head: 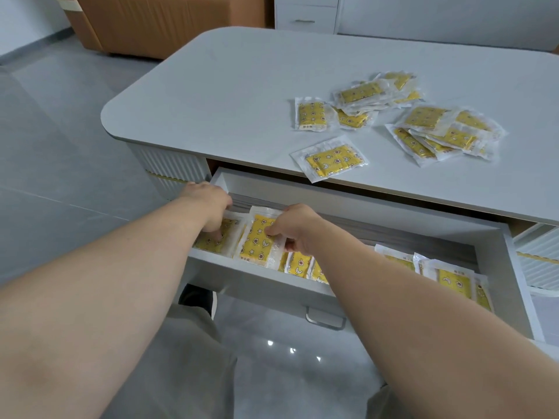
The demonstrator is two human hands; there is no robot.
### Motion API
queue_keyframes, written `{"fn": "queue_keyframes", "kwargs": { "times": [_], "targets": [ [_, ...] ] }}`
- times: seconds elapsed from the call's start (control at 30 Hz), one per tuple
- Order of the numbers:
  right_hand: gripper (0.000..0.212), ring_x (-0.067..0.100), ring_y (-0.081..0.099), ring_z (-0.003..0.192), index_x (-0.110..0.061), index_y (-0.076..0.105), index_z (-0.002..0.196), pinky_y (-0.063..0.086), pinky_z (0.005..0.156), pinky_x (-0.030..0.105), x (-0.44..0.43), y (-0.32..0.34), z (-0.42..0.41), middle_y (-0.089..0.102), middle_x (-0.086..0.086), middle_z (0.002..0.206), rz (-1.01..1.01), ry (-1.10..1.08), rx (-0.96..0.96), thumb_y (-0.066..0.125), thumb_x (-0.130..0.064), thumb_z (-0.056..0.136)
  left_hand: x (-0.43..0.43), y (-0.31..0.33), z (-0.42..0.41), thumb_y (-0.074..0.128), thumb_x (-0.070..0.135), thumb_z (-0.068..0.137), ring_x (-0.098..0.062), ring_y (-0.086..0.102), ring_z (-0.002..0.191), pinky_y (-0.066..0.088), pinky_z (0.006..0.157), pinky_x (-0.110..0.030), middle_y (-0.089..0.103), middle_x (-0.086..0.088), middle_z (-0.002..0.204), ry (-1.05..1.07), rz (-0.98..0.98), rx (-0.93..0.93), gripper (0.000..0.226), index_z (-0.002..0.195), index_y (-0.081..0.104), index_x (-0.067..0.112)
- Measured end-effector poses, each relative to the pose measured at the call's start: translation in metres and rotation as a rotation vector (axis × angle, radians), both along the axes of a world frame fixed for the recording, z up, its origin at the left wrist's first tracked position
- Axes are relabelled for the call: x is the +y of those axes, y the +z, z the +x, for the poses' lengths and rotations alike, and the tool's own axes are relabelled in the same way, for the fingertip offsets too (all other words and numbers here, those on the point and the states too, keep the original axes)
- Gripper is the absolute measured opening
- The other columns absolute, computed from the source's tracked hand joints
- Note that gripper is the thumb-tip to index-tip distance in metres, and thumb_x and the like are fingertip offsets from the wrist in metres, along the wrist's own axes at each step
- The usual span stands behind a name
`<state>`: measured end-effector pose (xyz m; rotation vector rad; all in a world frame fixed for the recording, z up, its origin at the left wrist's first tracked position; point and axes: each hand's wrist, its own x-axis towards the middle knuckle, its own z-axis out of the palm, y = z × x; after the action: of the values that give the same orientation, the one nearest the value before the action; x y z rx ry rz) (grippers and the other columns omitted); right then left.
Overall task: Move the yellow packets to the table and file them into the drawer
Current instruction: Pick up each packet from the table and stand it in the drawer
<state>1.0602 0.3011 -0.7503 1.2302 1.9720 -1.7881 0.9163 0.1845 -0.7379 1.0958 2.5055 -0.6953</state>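
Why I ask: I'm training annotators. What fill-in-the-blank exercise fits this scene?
1. The left hand and right hand both reach into the open ____.
2. The right hand pinches an upright packet printed mainly in ____.
3. The unfiled packets lie scattered on top of the ____.

Missing words: drawer; yellow; table.

Looked like a home living room. Low white coffee table [230, 95] with rounded corners and a pull-out drawer [511, 267] filled mid-frame. Orange-brown sofa [157, 22] sat upper left, white cabinet [305, 16] with handled drawers top centre. Glossy grey tiled floor [60, 146] ran throughout, domestic furniture only.
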Motion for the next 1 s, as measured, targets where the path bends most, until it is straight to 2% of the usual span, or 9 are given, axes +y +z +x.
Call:
{"fn": "queue_keyframes", "kwargs": {
  "times": [0.17, 0.27, 0.4, 0.5, 0.57, 0.67, 0.77, 0.87, 1.0],
  "targets": [
    [0.040, 0.032, 0.071, 0.100, 0.003, 0.054, 0.126, 0.060, 0.091, 0.048, -0.013, -0.003, -0.012, 0.069, 0.021, 0.111, 0.072, 0.032, 0.024, 0.072, -0.001, 0.090, -0.004, -0.002, 0.006, 0.085, 0.055, 0.069, -0.026, 0.044, 0.135, 0.036, 0.108, -0.040, 0.054, 0.002, 0.144, -0.021, -0.043, -0.040, 0.092, 0.149, 0.043, 0.034],
    [0.045, 0.035, 0.071, 0.105, 0.004, 0.053, 0.130, 0.060, 0.092, 0.048, -0.018, -0.009, -0.020, 0.068, 0.023, 0.115, 0.124, 0.061, 0.033, 0.073, -0.004, 0.090, -0.006, 0.001, 0.006, 0.087, 0.052, 0.068, -0.026, 0.045, 0.135, 0.037, 0.108, -0.039, 0.054, 0.002, 0.144, -0.015, -0.032, -0.068, 0.094, 0.150, 0.042, 0.034],
    [0.042, 0.032, 0.074, 0.098, 0.004, 0.056, 0.128, 0.061, 0.088, 0.045, -0.024, -0.018, -0.030, 0.071, 0.020, 0.109, 0.273, 0.189, 0.033, 0.071, -0.008, 0.091, -0.007, 0.010, 0.008, 0.084, 0.024, 0.078, -0.028, 0.055, 0.126, 0.050, 0.100, -0.038, 0.056, -0.003, 0.143, 0.001, 0.015, -0.107, 0.084, 0.151, 0.043, 0.028],
    [0.033, 0.025, 0.076, 0.077, -0.002, 0.058, 0.122, 0.064, 0.071, 0.040, -0.029, -0.024, -0.032, 0.072, 0.012, 0.091, 0.459, 0.372, -0.036, 0.067, -0.017, 0.093, -0.005, 0.017, 0.008, 0.068, 0.006, 0.086, -0.028, 0.052, 0.130, 0.050, 0.102, -0.039, 0.052, -0.005, 0.147, -0.023, 0.051, -0.092, 0.074, 0.152, 0.041, 0.025],
    [0.045, 0.024, 0.069, 0.078, -0.007, 0.050, 0.129, 0.054, 0.055, 0.036, -0.031, -0.027, -0.030, 0.063, 0.004, 0.092, 0.624, 0.472, -0.121, 0.067, -0.026, 0.093, -0.003, 0.023, 0.009, 0.070, 0.006, 0.087, -0.028, 0.050, 0.133, 0.047, 0.106, -0.039, 0.050, -0.004, 0.149, -0.022, 0.064, -0.095, 0.074, 0.152, 0.041, 0.023],
    [0.067, 0.025, 0.058, 0.085, -0.011, 0.033, 0.144, 0.036, 0.051, 0.033, -0.032, -0.031, -0.028, 0.055, 0.003, 0.097, 0.792, 0.527, -0.195, 0.067, -0.038, 0.092, 0.001, 0.033, 0.015, 0.077, 0.016, 0.087, -0.027, 0.051, 0.132, 0.045, 0.106, -0.037, 0.052, -0.003, 0.147, -0.005, 0.031, -0.123, 0.072, 0.150, 0.044, 0.019],
    [0.081, 0.024, 0.058, 0.083, -0.011, 0.023, 0.149, 0.036, 0.051, 0.033, -0.031, -0.031, -0.024, 0.055, 0.002, 0.098, 0.831, 0.539, -0.203, 0.065, -0.052, 0.092, 0.009, 0.045, 0.024, 0.077, 0.019, 0.088, -0.027, 0.053, 0.129, 0.046, 0.105, -0.038, 0.055, -0.003, 0.145, 0.015, -0.002, -0.135, 0.067, 0.149, 0.047, 0.017],
    [0.073, 0.018, 0.060, 0.070, -0.013, 0.027, 0.142, 0.040, 0.052, 0.031, -0.029, -0.028, -0.020, 0.059, -0.001, 0.089, 0.833, 0.495, -0.148, 0.059, -0.057, 0.094, 0.018, 0.058, 0.031, 0.073, 0.019, 0.092, -0.026, 0.056, 0.126, 0.048, 0.104, -0.037, 0.059, -0.003, 0.140, 0.022, 0.038, -0.104, 0.057, 0.144, 0.052, 0.015],
    [0.046, 0.019, 0.058, 0.064, -0.016, 0.035, 0.125, 0.041, 0.052, 0.030, -0.019, -0.010, -0.009, 0.059, 0.000, 0.082, 0.923, 0.459, -0.080, 0.050, -0.051, 0.100, 0.032, 0.069, 0.037, 0.066, 0.009, 0.088, -0.026, 0.066, 0.103, 0.057, 0.087, -0.037, 0.068, -0.005, 0.115, 0.058, 0.295, -0.020, 0.028, 0.115, 0.070, 0.017]
  ]
}}
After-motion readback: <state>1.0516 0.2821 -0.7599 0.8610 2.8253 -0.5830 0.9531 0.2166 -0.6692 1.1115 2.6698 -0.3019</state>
